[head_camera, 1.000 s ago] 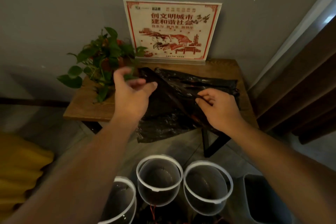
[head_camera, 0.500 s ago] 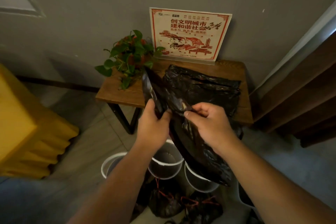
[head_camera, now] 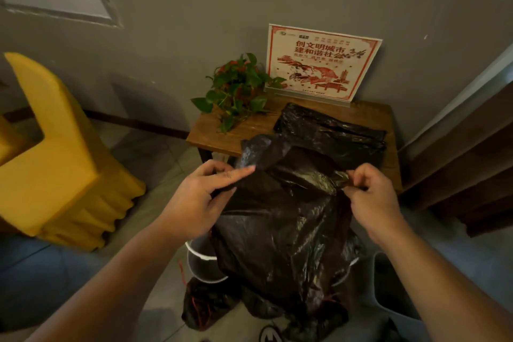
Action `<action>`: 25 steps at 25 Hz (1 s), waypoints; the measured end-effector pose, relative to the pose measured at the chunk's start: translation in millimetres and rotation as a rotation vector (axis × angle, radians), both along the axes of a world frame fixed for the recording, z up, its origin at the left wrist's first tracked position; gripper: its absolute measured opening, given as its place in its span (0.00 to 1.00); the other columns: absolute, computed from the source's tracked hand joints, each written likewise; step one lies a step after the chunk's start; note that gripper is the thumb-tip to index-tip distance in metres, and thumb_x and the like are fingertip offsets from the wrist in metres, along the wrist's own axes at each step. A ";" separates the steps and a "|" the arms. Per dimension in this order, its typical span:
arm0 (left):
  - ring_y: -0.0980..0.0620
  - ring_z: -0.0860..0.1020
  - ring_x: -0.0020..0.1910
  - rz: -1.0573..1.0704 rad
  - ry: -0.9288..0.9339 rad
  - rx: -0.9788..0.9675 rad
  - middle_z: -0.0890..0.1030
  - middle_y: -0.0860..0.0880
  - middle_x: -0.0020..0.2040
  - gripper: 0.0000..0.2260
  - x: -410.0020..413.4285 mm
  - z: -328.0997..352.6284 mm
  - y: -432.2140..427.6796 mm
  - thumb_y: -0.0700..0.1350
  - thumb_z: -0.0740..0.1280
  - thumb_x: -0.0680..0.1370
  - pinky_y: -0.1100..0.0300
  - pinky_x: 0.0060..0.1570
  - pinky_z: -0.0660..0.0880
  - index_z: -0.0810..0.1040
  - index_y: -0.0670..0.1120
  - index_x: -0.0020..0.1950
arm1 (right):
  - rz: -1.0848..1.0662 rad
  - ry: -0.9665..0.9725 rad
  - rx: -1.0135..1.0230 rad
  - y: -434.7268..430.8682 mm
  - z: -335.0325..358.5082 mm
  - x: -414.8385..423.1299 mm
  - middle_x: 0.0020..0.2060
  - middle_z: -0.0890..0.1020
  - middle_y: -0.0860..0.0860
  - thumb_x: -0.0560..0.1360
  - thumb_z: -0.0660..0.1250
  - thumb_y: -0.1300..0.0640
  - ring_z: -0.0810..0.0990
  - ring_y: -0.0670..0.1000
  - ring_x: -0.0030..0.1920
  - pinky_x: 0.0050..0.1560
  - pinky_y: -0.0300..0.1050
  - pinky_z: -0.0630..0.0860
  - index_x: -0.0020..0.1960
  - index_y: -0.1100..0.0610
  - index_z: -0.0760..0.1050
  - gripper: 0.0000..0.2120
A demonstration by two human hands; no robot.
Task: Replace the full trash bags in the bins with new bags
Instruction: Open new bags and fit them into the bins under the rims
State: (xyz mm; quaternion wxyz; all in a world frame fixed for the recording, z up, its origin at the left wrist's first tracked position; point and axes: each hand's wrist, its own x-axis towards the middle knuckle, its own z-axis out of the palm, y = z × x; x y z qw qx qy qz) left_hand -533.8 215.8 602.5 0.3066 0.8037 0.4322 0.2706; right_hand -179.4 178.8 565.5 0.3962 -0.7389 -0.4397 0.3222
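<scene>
A new black trash bag [head_camera: 280, 230] hangs between my hands, spread wide. My left hand [head_camera: 205, 191] pinches its top left edge, and my right hand [head_camera: 369, 191] pinches the top right edge. The bag dangles over round grey bins with white rims; one bin [head_camera: 200, 261] shows at the bag's lower left, the others are mostly hidden behind it. A stack of folded black bags [head_camera: 333, 128] lies on the small wooden table [head_camera: 222, 136]. A tied full black bag [head_camera: 205, 302] with a red drawstring sits on the floor below.
On the table stand a potted green plant [head_camera: 238, 89] and a red-and-white sign [head_camera: 322, 64] against the grey wall. Yellow covered chairs [head_camera: 55, 164] stand at the left. A grey rectangular bin [head_camera: 394, 294] is at the lower right, dark wooden panels [head_camera: 466, 164] at the right.
I have lifted one bag off the stack on the table and pulled my hands apart, spreading it open over the bins. The view has swung left and back.
</scene>
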 end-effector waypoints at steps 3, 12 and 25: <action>0.55 0.80 0.54 -0.032 0.135 -0.001 0.73 0.56 0.67 0.19 -27.8 -2.3 1.0 0.39 0.67 0.83 0.59 0.53 0.78 0.82 0.60 0.68 | 0.038 -0.075 -0.062 -5.6 -5.8 -18.0 0.46 0.83 0.37 0.78 0.64 0.64 0.81 0.48 0.52 0.47 0.46 0.78 0.42 0.46 0.83 0.16; 0.62 0.71 0.66 0.158 0.379 -0.013 0.74 0.59 0.69 0.24 -98.7 -52.8 12.6 0.58 0.70 0.79 0.68 0.61 0.69 0.70 0.62 0.74 | 0.035 -0.265 -0.166 -13.5 11.0 -87.3 0.49 0.81 0.38 0.72 0.80 0.50 0.81 0.42 0.48 0.43 0.35 0.75 0.48 0.37 0.78 0.14; 0.52 0.74 0.72 0.176 0.712 -0.110 0.65 0.53 0.80 0.21 -151.8 -54.4 21.0 0.49 0.74 0.78 0.56 0.65 0.77 0.77 0.60 0.70 | 0.299 -0.732 -0.399 -25.5 16.6 -111.2 0.64 0.80 0.44 0.76 0.68 0.57 0.80 0.47 0.58 0.53 0.43 0.81 0.70 0.42 0.77 0.24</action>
